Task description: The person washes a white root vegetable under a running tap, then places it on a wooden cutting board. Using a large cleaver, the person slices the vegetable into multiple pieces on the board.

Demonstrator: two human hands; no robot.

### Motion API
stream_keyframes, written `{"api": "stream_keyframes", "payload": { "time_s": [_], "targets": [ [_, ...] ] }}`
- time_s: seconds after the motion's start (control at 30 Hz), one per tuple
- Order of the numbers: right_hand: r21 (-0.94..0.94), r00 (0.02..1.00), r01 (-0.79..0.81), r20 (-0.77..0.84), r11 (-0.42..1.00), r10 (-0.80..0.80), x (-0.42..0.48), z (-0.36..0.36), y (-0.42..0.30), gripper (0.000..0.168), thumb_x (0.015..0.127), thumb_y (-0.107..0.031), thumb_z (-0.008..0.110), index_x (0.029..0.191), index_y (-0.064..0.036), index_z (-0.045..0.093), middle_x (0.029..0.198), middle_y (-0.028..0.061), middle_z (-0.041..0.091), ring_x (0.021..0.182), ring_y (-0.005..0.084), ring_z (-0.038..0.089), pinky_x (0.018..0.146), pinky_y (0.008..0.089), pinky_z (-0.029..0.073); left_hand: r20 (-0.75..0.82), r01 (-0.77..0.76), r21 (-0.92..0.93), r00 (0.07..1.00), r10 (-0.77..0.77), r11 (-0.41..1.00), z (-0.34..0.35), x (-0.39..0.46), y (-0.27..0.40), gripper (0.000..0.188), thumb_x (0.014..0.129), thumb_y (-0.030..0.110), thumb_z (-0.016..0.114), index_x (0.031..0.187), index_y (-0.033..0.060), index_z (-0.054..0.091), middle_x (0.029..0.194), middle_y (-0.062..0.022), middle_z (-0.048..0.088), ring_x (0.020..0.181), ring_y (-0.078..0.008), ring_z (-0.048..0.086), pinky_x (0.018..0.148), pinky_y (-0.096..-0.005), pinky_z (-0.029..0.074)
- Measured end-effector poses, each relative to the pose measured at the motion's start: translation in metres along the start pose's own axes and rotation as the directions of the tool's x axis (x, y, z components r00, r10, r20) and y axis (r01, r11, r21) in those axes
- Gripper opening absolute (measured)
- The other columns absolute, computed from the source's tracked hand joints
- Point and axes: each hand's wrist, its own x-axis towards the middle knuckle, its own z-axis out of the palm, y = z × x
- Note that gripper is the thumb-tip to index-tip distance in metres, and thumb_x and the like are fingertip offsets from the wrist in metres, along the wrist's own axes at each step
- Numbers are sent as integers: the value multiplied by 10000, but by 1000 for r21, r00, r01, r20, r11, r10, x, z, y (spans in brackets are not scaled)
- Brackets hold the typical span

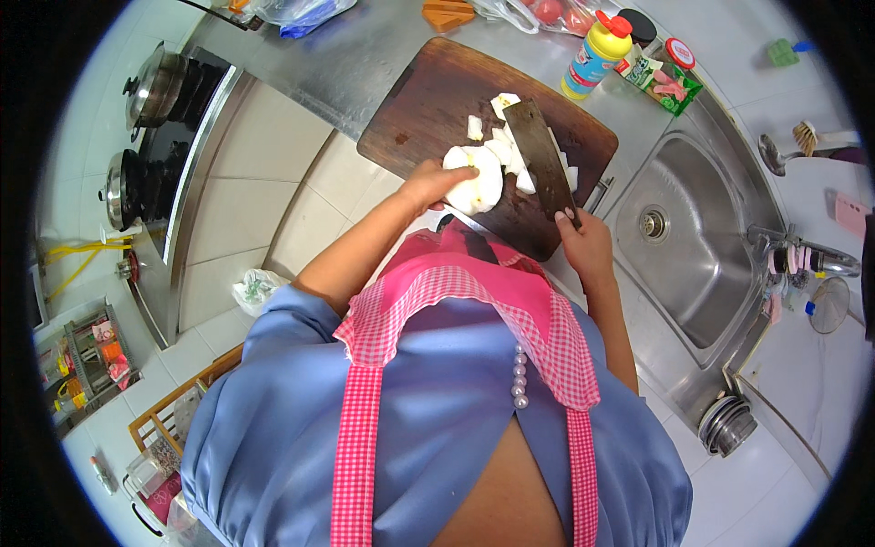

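My left hand grips a large peeled white piece of fruit or vegetable, thumb across its pale face, near the left part of a dark wooden cutting board. In my right hand is the handle of a broad, dark-bladed cleaver. The blade slants away from me over the board and hides part of the cut white chunks around it. One small chunk lies apart from the others, left of the blade.
Right of the board is a stainless steel sink with a faucet. A yellow-and-blue bottle with a red cap and a green snack packet stand or lie behind it. Lidded pots sit on the stove at left. A plastic bag is below.
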Motion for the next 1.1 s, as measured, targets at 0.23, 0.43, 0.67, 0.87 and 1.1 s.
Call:
{"api": "stream_keyframes", "payload": {
  "time_s": [0.23,0.43,0.67,0.87,1.1],
  "targets": [
    [10,995,-10,104,1000,9,-10,-1,6,292,862,-304,588,872,-20,658,697,192,622,672,357,611,612,432,449,-65,-219,-6,974,218,976,-21,43,-8,525,811,488,692,1001,2,636,802,-65,651,681,-128,602,590,-265,486],
    [-205,990,15,142,979,15,-16,1,-4,288,872,-327,568,879,-56,666,755,194,640,738,390,616,647,473,460,-148,-442,479,811,567,758,-15,66,16,487,727,283,792,1067,-15,611,854,-114,661,761,-215,638,706,-323,509],
    [-211,984,-84,135,974,115,-16,7,-16,294,891,-332,537,868,-64,658,813,194,651,800,402,616,691,497,461,-8,-568,602,699,715,562,-20,76,25,409,713,167,723,1094,48,632,939,-134,626,848,-308,619,788,-388,495],
    [-173,994,-53,87,983,68,-7,20,-29,308,897,-325,525,837,-44,635,823,198,652,814,406,615,708,498,460,-7,-643,510,661,750,571,-35,82,16,316,738,114,706,1037,29,647,932,-113,616,749,-236,611,709,-321,503],
    [-277,994,6,108,961,25,12,32,-48,318,885,-322,524,903,-32,655,863,225,653,844,417,619,754,504,470,-141,-619,424,676,723,661,-29,87,-2,204,768,156,722,896,5,675,815,-113,671,687,-199,626,662,-315,501]
  ]
}}
